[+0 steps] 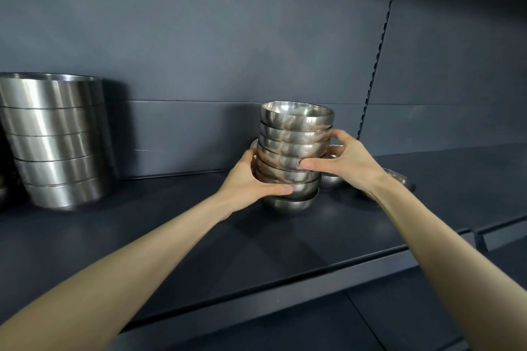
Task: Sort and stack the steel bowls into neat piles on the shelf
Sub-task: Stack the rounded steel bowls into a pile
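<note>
Fingers (pixel 309 164) clamped on both sides of small bowl stack (pixel 293 151), mid-shelf (pixel 199 236). Left hand (pixel 251 179) low, right hand (pixel 348 161) higher. Stack leaning a bit; probably best squeezing evenly, nudging rims flush before letting go. Loose bowls (pixel 332 179) behind.

Stack of small bowls (pixel 295 148): silver-grey brushed steel, with warm tan and brownish reflections on the curved sides; the top bowl's inside was pale, almost white-silver. Stack of large bowls (pixel 57 139) at left: same silver steel, each crossed by bright white diagonal streaks of glare, with dark lines between the rims. Loose bowls (pixel 332 179) behind the small stack: dull silver. Shelf (pixel 171 251): matte dark blue-grey, no pattern. Back panel (pixel 199 37): matching slate blue-grey, plain. Slotted upright (pixel 376 60): dark, with a regular column of black slots.
</note>
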A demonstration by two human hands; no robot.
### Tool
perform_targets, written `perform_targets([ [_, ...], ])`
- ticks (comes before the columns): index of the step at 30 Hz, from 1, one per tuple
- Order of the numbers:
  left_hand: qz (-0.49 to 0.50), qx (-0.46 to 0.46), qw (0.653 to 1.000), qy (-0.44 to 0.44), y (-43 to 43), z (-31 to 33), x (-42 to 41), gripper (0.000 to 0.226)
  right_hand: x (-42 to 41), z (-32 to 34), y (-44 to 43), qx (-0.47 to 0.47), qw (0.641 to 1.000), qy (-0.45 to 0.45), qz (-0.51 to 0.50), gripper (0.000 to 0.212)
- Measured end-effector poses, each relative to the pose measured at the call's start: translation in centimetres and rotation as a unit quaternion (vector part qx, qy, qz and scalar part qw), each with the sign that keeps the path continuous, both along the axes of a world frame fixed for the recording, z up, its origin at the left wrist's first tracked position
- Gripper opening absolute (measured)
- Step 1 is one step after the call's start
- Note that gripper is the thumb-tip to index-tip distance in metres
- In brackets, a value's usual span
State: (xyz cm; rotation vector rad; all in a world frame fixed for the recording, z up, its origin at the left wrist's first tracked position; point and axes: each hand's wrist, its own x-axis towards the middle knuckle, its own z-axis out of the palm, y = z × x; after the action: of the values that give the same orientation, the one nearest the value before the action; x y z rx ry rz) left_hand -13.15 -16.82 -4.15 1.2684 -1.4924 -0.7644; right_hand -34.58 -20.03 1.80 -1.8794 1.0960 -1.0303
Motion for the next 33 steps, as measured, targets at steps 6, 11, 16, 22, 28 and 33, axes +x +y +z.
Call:
perform_targets([
  [6,0.016,0.012,1.0,-0.014,0.5,-1.2,-0.5,0.1,-0.4,-1.7,-0.7,0.008,1.0,-0.014,0.017,0.11],
  [11,0.038,0.007,0.999,-0.005,1.4,-1.4,0.6,0.1,0.8,-2.0,-1.0,0.009,0.999,-0.019,0.044,0.092],
  [16,0.077,-0.002,0.997,0.0,2.9,-1.3,3.7,0.091,4.5,-2.3,-1.2,0.012,0.996,-0.031,0.085,0.077],
  [22,0.123,-0.008,0.992,0.006,4.5,-1.1,9.5,0.078,11.4,-2.7,-2.3,0.021,0.991,-0.033,0.13,0.075],
  [28,0.143,-0.015,0.99,0.014,4.1,-1.6,14.7,0.084,16.9,-2.8,-3.5,0.021,0.987,-0.038,0.152,0.081],
  [33,0.14,-0.021,0.99,0.013,3.2,-2.0,17.1,0.095,19.5,-3.0,-4.2,0.019,0.988,-0.037,0.151,0.086],
])
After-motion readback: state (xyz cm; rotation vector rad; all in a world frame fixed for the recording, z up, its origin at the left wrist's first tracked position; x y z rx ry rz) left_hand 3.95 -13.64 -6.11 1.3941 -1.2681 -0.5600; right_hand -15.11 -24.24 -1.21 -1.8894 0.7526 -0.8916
